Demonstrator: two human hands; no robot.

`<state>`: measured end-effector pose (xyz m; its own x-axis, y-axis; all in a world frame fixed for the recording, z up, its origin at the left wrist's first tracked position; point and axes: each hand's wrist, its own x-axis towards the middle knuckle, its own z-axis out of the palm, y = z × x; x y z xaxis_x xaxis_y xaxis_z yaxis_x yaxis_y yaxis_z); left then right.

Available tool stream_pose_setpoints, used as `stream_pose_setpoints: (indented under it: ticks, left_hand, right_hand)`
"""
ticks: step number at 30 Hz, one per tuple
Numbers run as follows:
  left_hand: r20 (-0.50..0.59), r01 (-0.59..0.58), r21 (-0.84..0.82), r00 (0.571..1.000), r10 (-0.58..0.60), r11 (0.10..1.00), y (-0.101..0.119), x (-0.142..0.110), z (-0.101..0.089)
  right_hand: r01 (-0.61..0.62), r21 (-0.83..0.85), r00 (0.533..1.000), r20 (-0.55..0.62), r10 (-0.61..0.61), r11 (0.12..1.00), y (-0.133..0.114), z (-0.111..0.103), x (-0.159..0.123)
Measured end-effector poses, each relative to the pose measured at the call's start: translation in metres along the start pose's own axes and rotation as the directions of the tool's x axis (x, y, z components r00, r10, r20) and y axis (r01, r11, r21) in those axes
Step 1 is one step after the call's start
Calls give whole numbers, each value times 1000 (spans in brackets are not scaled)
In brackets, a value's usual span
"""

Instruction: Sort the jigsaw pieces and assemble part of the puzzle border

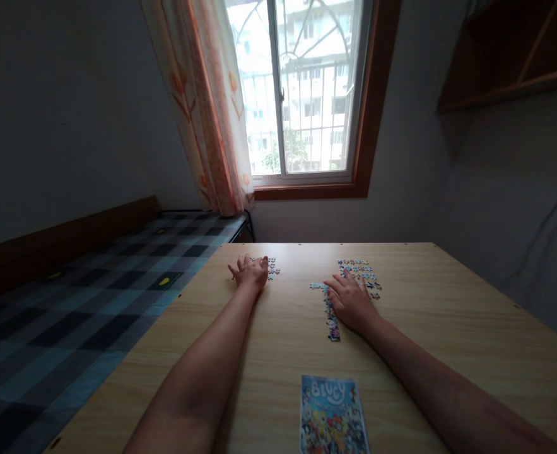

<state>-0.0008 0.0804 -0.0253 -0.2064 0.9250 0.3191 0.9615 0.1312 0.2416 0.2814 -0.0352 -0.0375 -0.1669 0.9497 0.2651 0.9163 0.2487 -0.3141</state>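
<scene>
Far out on the left of the table, my left hand [250, 273] rests palm down with its fingers spread. It covers part of a group of loose jigsaw pieces [272, 270]. My right hand [352, 301] lies open over the bend between a joined strip of jigsaw pieces [334, 328] and a second loose group of jigsaw pieces [361, 268]. Whatever is under both palms is hidden. Nearest to me is a blue picture card or box [333, 416] marked "Bluey", crowded with cartoon figures.
The pale wooden table [282, 340] reaches toward the window [306, 94]. A bed with a checked cover [93, 302] stands along its left side. A flowered curtain [207, 126] hangs at the window, and a wooden shelf [515, 69] is fixed high on the right wall.
</scene>
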Motion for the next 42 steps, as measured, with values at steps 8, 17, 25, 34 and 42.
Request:
stream_pose_setpoints:
  ticks: [8,17,25,34,42]
  left_hand:
    - [76,34,29,996,-36,999,-1,6,4]
    - [66,5,76,998,-10,997,0,6,1]
    - [76,-36,127,997,26,991,0,16,0]
    - [187,-42,184,982,7,982,11,64,-4]
    - [227,-152,169,968,112,974,40,67,4]
  right_hand:
    - [3,18,1000,1,-3,1000,1,2,0]
    - [12,24,1000,0,-12,1000,-1,0,1]
    - [16,47,1000,-10,-16,999,-4,-2,1]
    - [1,65,1000,16,-2,998,-5,-4,3]
    - [12,86,1000,-1,-12,996,-4,-1,5]
